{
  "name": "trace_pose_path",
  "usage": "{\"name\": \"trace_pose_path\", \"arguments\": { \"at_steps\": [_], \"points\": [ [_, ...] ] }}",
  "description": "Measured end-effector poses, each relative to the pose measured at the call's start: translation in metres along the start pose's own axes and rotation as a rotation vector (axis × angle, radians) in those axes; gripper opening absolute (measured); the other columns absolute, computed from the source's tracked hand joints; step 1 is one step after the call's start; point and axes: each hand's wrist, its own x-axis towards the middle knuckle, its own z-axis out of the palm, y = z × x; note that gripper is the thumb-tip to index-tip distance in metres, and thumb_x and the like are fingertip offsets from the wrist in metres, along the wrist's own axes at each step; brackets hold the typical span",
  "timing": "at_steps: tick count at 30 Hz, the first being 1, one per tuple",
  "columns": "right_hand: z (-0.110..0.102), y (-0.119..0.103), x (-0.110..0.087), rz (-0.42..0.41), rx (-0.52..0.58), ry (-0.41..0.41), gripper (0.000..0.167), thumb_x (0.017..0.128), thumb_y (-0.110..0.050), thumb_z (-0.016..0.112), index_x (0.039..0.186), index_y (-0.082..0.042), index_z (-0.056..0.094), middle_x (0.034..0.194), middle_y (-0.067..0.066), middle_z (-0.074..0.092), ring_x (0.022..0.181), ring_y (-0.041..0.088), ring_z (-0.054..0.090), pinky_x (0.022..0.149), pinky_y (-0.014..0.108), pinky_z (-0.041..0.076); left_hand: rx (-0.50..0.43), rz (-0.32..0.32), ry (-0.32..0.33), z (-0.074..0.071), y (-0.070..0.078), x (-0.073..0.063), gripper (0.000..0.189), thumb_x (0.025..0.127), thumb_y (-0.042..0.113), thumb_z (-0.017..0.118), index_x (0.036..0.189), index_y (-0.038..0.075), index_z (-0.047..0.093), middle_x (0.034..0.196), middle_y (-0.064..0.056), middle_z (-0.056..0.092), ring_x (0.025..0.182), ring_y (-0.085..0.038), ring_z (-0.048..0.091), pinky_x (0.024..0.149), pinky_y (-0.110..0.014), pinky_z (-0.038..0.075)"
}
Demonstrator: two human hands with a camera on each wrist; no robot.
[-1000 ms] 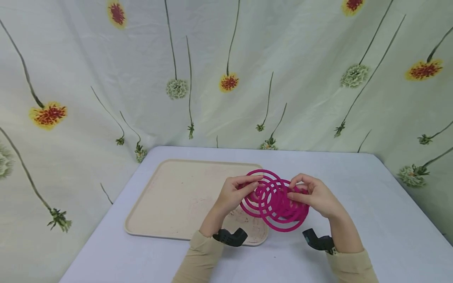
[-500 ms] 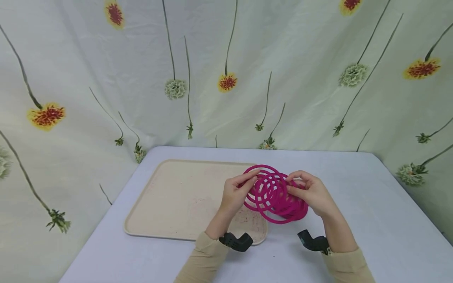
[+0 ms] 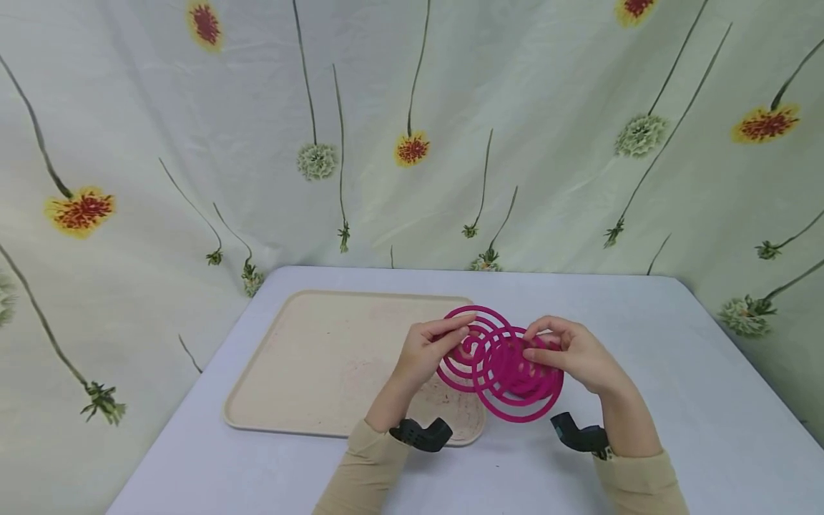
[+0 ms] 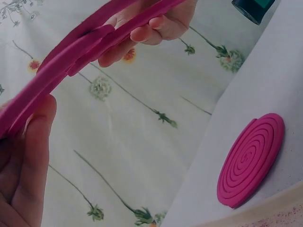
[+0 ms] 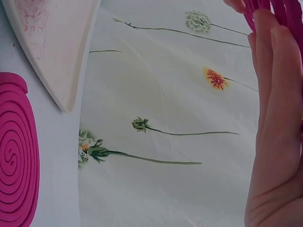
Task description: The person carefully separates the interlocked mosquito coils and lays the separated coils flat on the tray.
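Two magenta openwork spirals overlap in the air between the hands in the head view. My left hand [image 3: 421, 350] pinches the left spiral [image 3: 458, 384] at its outer side, thumb beneath the fingers. The right spiral [image 3: 508, 416] hangs lower, and my right hand [image 3: 576, 357] pinches its upper right side. From the left wrist the two appear nearly edge-on as thin bands, close together. Below them on the table lies a tightly wound magenta coil [image 4: 251, 161], flat; in the head view it is mostly hidden behind the right spiral.
A beige tray [image 3: 322, 357] lies on the white table [image 3: 669, 400], left of the coil, its right end partly under the left hand. Reddish crumbs [image 3: 450, 400] mark that end. A flower-printed cloth [image 3: 566, 143] hangs behind the table.
Both hands rose and came together half a second ago, overlapping the spirals more. Now they are lower and farther apart again, with the same grips. The tray has not moved.
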Motion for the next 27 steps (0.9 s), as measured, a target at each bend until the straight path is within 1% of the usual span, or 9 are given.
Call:
{"name": "trace_pose_path", "arguments": {
  "at_steps": [4,9,11,13,16,18,20,23,27],
  "points": [
    [-0.001,-0.001,-0.001,-0.019,0.002,0.003,0.027,0.086,-0.002,0.065,0.106,0.008,0.051,0.082,0.011,0.069,0.07,0.02,0.068,0.066,0.03,0.057,-0.019,0.004,0.024,0.0,0.0,0.0,0.028,0.091,0.004,0.059,0.118,-0.005,0.062,0.111,-0.021,0.064,0.088,-0.014,0.067,0.079,-0.032,0.054],
    [0.004,-0.002,0.002,-0.002,0.03,0.125,0.025,0.086,-0.004,0.066,0.106,0.004,0.052,0.077,0.006,0.068,0.066,0.018,0.066,0.064,0.028,0.056,-0.03,0.009,0.152,0.004,0.001,0.0,0.028,0.092,0.0,0.057,0.119,-0.006,0.061,0.105,-0.026,0.064,0.07,-0.009,0.065,0.077,-0.028,0.054],
    [0.008,-0.002,0.003,-0.003,0.046,0.183,0.023,0.086,-0.004,0.066,0.105,0.001,0.054,0.077,0.003,0.068,0.065,0.016,0.066,0.063,0.027,0.056,-0.012,0.018,0.184,0.005,0.001,0.001,0.029,0.092,-0.001,0.055,0.12,-0.006,0.06,0.107,-0.027,0.063,0.075,-0.009,0.065,0.078,-0.029,0.054],
    [0.011,-0.002,0.005,-0.007,0.055,0.248,0.021,0.086,-0.004,0.066,0.104,-0.001,0.055,0.077,0.0,0.068,0.066,0.014,0.065,0.062,0.026,0.056,0.009,0.031,0.179,0.003,0.0,0.002,0.031,0.093,-0.002,0.054,0.124,-0.006,0.057,0.113,-0.025,0.062,0.083,-0.011,0.066,0.08,-0.03,0.054],
    [0.014,-0.002,0.006,-0.01,0.071,0.344,0.022,0.087,-0.005,0.065,0.107,-0.001,0.056,0.079,-0.005,0.068,0.067,0.01,0.065,0.062,0.023,0.055,0.023,0.027,0.095,-0.004,0.001,0.002,0.039,0.093,-0.001,0.054,0.132,-0.002,0.051,0.12,-0.02,0.059,0.094,-0.014,0.063,0.082,-0.031,0.053],
    [0.015,-0.002,0.006,-0.002,0.073,0.391,0.025,0.088,-0.007,0.066,0.11,0.0,0.055,0.08,-0.006,0.068,0.068,0.009,0.064,0.063,0.022,0.055,0.037,0.025,0.008,-0.011,0.001,0.001,0.045,0.091,-0.002,0.057,0.135,0.001,0.049,0.116,-0.019,0.058,0.092,-0.015,0.059,0.079,-0.027,0.054],
    [0.014,-0.002,0.006,0.009,0.056,0.389,0.031,0.087,-0.009,0.066,0.113,0.001,0.054,0.083,-0.004,0.068,0.07,0.009,0.065,0.064,0.023,0.055,0.054,0.024,-0.081,-0.018,0.002,0.0,0.049,0.088,-0.004,0.061,0.135,0.001,0.049,0.108,-0.02,0.057,0.086,-0.016,0.054,0.073,-0.023,0.054],
    [0.01,-0.002,0.003,0.02,0.029,0.265,0.037,0.086,-0.008,0.067,0.117,0.003,0.051,0.092,0.007,0.068,0.076,0.013,0.066,0.067,0.027,0.056,0.073,0.026,-0.186,-0.027,0.003,-0.001,0.048,0.084,-0.006,0.064,0.131,-0.001,0.052,0.097,-0.023,0.055,0.076,-0.016,0.051,0.065,-0.022,0.053],
    [0.004,-0.002,0.0,-0.012,0.024,0.048,0.039,0.085,-0.001,0.066,0.118,0.005,0.047,0.098,0.022,0.065,0.076,0.022,0.068,0.068,0.034,0.057,0.094,-0.002,-0.23,-0.032,0.005,-0.003,0.045,0.082,-0.005,0.066,0.126,-0.004,0.056,0.087,-0.017,0.057,0.069,-0.014,0.049,0.059,-0.021,0.05]
  ]
}}
